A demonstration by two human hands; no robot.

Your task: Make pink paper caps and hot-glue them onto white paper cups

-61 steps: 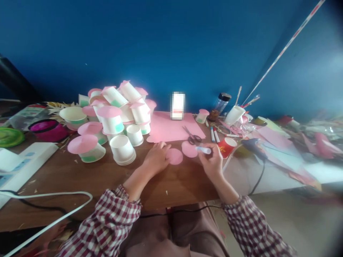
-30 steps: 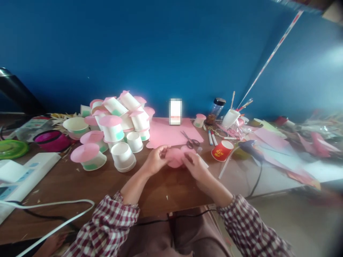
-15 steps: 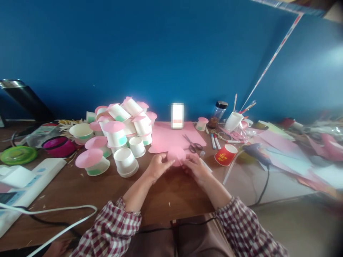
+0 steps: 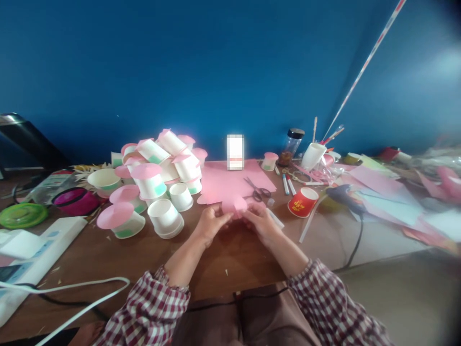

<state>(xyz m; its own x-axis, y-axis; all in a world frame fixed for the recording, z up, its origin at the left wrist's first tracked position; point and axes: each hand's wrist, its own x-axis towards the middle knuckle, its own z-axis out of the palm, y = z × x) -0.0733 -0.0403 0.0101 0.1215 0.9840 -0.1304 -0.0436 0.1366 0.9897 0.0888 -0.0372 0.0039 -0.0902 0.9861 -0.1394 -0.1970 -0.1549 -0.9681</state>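
Note:
Both hands meet over the middle of the brown table [image 4: 118, 250], pinching a small pink paper circle [image 4: 234, 206] that looks bent between them. My left hand [image 4: 212, 222] grips its left edge with fingers closed. On the right edge, my right hand [image 4: 260, 222] is closed the same way. A white glue stick [image 4: 275, 218] lies on the table just right of my right hand. Behind the hands lie a large pink paper sheet [image 4: 223, 180] and dark scissors [image 4: 257, 190].
A heap of white paper cups with pink tops [image 4: 158, 163] stands at left. A red cup [image 4: 302, 202], markers [image 4: 286, 183], a jar [image 4: 291, 146] and a glue gun with cable [image 4: 342, 197] lie at right. A white box [image 4: 39, 250] and white cable [image 4: 72, 293] lie at near left.
My right hand put down the glue stick and joined my left hand on the pink circle. The circle has been lifted off the table and bent between both hands.

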